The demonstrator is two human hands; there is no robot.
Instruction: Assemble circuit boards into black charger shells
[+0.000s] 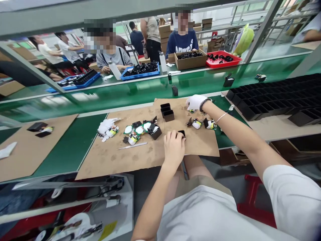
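My left hand (pixel 174 146) rests on the brown cardboard sheet (pixel 140 154) with its fingers curled round a small black box (pixel 182 133). My right hand (pixel 196 102), in a white glove, reaches out to the far edge of the cardboard and closes over a small part (pixel 192 110) there. Between the hands lie small assemblies with green boards and white pieces (pixel 200 124). A short stack of open black boxes (pixel 167 112) stands to the left of my right hand. More boards and a black box (pixel 155 131) lie further left.
A green conveyor belt (pixel 112 93) runs across behind the cardboard. Rows of black trays (pixel 276 95) fill the right side. Across the belt sit people with a blue tray (pixel 140 71), a cardboard box (pixel 190 59) and a red tray (pixel 222 59) of black parts. White gloves (pixel 106 127) lie left.
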